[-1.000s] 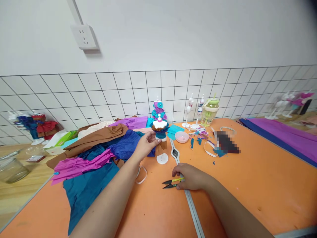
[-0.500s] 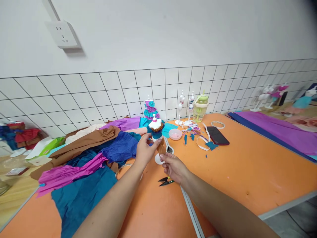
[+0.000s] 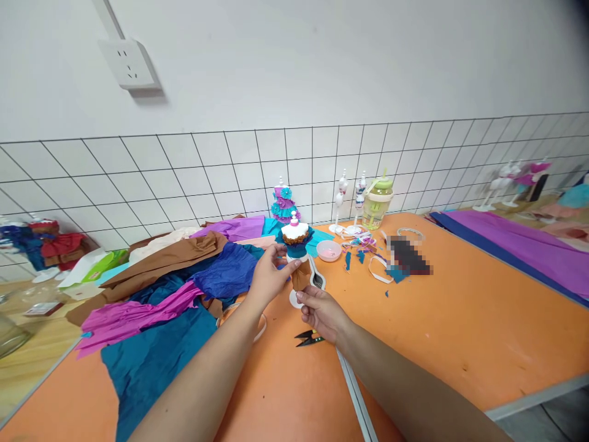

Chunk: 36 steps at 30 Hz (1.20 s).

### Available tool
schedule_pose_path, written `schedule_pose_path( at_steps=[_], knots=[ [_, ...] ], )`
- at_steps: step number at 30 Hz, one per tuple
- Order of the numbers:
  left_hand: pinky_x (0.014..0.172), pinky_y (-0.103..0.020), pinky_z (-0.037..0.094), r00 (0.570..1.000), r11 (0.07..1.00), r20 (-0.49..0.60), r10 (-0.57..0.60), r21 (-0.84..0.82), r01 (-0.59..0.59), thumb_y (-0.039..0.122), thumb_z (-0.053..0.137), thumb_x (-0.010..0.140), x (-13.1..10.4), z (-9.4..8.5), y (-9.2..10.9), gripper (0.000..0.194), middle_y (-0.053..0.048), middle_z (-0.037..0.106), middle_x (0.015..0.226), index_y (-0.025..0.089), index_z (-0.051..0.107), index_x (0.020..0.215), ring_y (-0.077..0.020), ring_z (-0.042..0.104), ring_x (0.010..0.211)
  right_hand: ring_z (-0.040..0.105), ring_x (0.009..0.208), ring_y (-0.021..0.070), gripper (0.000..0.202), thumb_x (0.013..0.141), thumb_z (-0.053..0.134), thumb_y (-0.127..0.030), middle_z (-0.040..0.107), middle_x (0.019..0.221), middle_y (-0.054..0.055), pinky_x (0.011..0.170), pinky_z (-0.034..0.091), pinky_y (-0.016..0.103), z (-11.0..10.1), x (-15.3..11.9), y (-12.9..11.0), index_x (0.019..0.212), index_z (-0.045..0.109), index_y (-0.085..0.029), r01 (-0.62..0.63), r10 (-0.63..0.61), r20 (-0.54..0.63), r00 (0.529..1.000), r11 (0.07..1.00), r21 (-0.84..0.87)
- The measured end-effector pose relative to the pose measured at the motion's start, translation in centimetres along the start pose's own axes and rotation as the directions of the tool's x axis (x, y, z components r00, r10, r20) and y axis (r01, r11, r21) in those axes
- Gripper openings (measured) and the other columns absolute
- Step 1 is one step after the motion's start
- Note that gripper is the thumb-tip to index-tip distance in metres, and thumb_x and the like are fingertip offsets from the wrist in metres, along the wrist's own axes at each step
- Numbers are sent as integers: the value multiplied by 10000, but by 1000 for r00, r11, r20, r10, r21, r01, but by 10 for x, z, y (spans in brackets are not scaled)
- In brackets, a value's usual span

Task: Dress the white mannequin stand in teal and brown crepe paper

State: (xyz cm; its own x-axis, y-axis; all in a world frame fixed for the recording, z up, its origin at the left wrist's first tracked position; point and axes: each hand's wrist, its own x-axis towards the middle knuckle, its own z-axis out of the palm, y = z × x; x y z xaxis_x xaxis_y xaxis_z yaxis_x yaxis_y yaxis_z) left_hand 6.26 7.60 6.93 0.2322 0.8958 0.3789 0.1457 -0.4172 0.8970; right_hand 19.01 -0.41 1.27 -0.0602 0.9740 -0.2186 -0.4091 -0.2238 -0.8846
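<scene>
A small white mannequin (image 3: pixel 294 231) on a round stand is in the middle of the table, its top half dressed in white, brown and teal crepe paper. My left hand (image 3: pixel 270 279) is closed around its waist, thumb in front. Below the waist hangs a piece of brown crepe paper (image 3: pixel 301 276). My right hand (image 3: pixel 326 314) pinches the lower end of this brown piece between thumb and fingers, just over the mannequin's base (image 3: pixel 295 299). Black thread snips (image 3: pixel 308 338) lie on the orange table near my right wrist.
Crumpled paper sheets (image 3: pixel 156 344) cover the left side. Behind stand a mannequin in purple and teal ruffles (image 3: pixel 283 205), two bare-looking mannequins (image 3: pixel 339 199) and a green bottle (image 3: pixel 378 202). A pink dish (image 3: pixel 329 250), paper scraps, tape rolls and a pixelated dark object (image 3: pixel 409 255) lie to the right.
The whole view has shifted slightly, so things appear a little further right. The brown paper looks more spread out below the waist. Both hands keep their hold.
</scene>
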Motion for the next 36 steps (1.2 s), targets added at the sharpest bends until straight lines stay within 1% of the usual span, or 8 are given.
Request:
schedule_pose_path(
  at_steps=[7,11,16,21,25,27,32,36],
  knots=[
    [814,-369,534,995,998,69,-68,17,67,353,725,734,2,-8,-4,437,-107,649,1145,177,567,1102,-229,672,942,446,632,112,214,630,783,-316,528,686,-34,591,316,236,-46,-17,-24,790,689,-209,177,-53,190,980,667,-724],
    [875,-419,526,988,994,117,-104,32,101,354,740,715,0,-9,-4,503,-129,636,1212,176,566,1152,-269,656,1040,499,770,168,396,503,858,-269,574,841,0,678,344,270,-60,-16,-23,865,704,-226,252,22,286,958,418,-873],
    [979,-450,472,989,990,118,-93,114,80,375,747,708,-1,-14,7,620,-154,609,1266,164,517,1243,-286,606,1148,526,828,191,336,588,822,-264,585,912,29,686,353,277,-58,-13,-17,884,674,-212,269,63,289,955,229,-936],
    [980,-417,465,1000,898,19,-12,440,2,442,620,822,-13,-56,18,528,-127,595,1290,185,519,1271,-272,571,1187,550,807,167,264,653,777,-261,610,927,22,653,366,254,-57,-14,-19,881,657,-204,273,75,287,955,156,-949],
    [974,-503,423,996,496,80,30,864,-84,353,579,843,-38,-110,2,272,-108,637,1185,196,667,1047,-336,570,1130,555,803,165,228,693,733,-271,624,922,17,640,362,253,-57,-15,-18,890,636,-207,276,69,287,955,138,-951],
    [971,-481,422,994,420,105,25,901,-106,341,553,861,-52,-133,-11,270,-107,631,1206,200,665,1062,-324,563,1136,556,812,173,218,707,714,-279,627,928,23,634,355,256,-57,-16,-18,890,623,-204,275,65,285,956,135,-952],
    [916,-369,438,985,531,159,63,831,-168,370,465,928,-81,-166,-27,273,-91,670,1068,196,662,1002,-235,589,1030,552,812,183,171,726,665,-261,626,903,24,627,342,262,-53,-20,-18,875,602,-205,265,62,272,960,109,-958],
    [829,-308,432,881,651,467,-67,690,-316,378,533,894,-94,-163,-17,215,-52,675,951,213,671,895,-193,587,929,552,789,182,146,736,642,-266,624,885,22,621,344,267,-47,-23,-20,862,596,-209,267,57,272,961,86,-960]
  ],
)
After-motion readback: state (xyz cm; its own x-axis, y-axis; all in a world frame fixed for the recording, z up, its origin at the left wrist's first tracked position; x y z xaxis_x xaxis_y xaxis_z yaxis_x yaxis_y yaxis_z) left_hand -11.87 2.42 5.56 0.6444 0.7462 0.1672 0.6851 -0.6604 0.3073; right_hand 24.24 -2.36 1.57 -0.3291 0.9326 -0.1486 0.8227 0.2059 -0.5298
